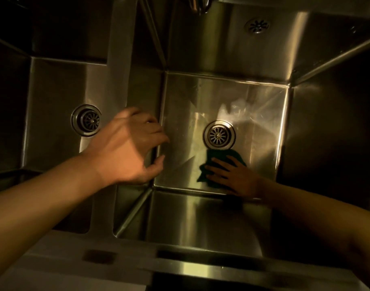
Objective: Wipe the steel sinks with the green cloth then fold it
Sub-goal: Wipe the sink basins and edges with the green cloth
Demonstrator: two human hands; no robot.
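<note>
Your right hand (232, 175) lay flat, fingers spread, pressing the green cloth (209, 162) on the right sink (179, 114) floor, just below the drain (219, 134). Cloth looked soft & limp, prob. best pinched at an edge. Left hand (127, 148) open, braced on the divider (121, 66).

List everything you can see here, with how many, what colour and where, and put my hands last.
Steel sinks: two, silver, side by side, split by a steel divider.
Drain strainers: two, silver, one in each basin floor; the other is at the left.
Overflow grille: one, silver, on the right basin's back wall.
Faucet: one, silver, at the top edge, mostly cut off.
Green cloth: one, dark green, on the right basin floor just in front of its drain.
Left hand: one, bare, empty, fingers at the divider.
Right hand: one, bare, pressed flat on the cloth.
</note>
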